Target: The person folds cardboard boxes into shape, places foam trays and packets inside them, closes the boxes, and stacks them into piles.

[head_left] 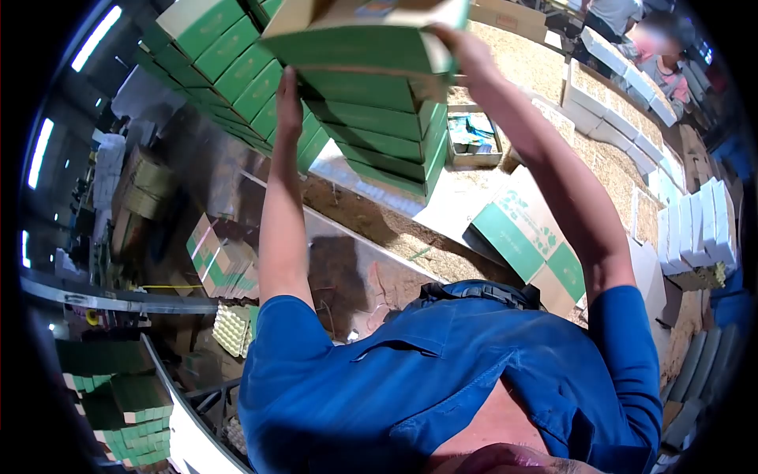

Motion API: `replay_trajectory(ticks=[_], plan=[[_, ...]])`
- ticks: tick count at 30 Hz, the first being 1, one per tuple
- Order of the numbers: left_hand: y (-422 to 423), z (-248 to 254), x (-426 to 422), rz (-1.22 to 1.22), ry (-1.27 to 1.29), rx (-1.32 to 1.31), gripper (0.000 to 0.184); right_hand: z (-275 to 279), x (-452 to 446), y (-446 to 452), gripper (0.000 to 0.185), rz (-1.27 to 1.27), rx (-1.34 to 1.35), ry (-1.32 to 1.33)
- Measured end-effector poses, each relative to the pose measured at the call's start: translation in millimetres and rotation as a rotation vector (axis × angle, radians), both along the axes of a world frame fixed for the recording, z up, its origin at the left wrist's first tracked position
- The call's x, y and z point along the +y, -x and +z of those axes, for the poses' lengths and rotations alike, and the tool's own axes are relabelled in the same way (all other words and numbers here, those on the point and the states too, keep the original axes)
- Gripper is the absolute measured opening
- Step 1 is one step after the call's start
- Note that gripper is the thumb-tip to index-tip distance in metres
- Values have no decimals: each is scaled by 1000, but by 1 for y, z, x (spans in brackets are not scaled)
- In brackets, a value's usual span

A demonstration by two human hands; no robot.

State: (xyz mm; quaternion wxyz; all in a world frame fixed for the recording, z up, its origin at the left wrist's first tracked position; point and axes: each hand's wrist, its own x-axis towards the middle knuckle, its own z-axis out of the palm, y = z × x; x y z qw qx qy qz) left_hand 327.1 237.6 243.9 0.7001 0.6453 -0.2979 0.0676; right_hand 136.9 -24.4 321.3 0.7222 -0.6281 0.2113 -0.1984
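Observation:
A green cardboard box (359, 51) with a pale top is held up at the top of a stack of green boxes (371, 126). My right hand (466, 57) grips its right end, fingers curled over the upper edge. My left hand (289, 107) is raised against the box's left end, with the fingertips partly hidden. The held box looks slightly tilted, and I cannot tell whether it rests on the box below.
More green boxes (229, 63) are stacked at left. A small open box with blue packets (474, 134) stands right of the stack. A green-and-brown carton (529, 229) lies nearer me. White trays (620, 130) and other people (663, 67) are at right.

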Motion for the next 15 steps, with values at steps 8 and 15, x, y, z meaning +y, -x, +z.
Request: replay_trajectory(ticks=[8, 15], plan=[[2, -9, 19, -199, 46, 114, 79, 39, 15, -25, 71, 370, 452, 801], [-30, -8, 17, -268, -173, 231, 86, -36, -54, -22, 81, 409, 312, 183]])
